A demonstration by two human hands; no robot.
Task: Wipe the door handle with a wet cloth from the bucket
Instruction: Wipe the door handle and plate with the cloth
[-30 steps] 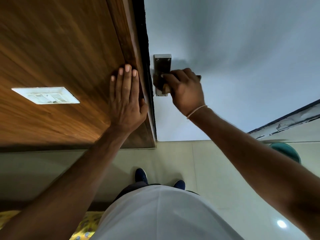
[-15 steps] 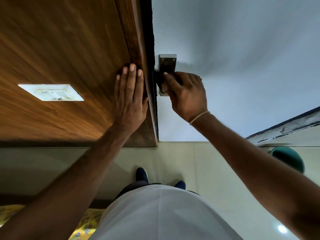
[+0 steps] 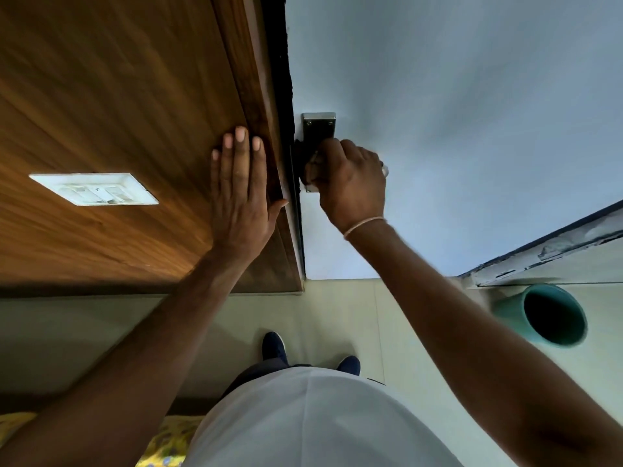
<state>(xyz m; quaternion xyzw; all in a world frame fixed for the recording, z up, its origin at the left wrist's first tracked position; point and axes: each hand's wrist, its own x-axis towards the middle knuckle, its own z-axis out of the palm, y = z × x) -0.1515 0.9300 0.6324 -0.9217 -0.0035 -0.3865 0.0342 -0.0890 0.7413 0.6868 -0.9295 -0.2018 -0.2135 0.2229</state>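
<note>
The metal door handle has a rectangular back plate fixed to a pale grey door. My right hand is closed around the lever, which it hides almost fully. A scrap of pale cloth shows under my fingers against the plate. My left hand lies flat, fingers together, on the brown wooden panel beside the door's edge and holds nothing. The green bucket stands on the floor at the right, its inside dark.
A white switch plate sits on the wooden panel at the left. Pale floor tiles lie below, with my two blue shoes on them. A worn door frame edge runs behind the bucket. Yellow patterned fabric shows at the bottom left.
My right hand has shifted along the handle, its knuckles now turned over the lever. The view has tilted so more of the bucket shows. My left hand stays flat on the wood.
</note>
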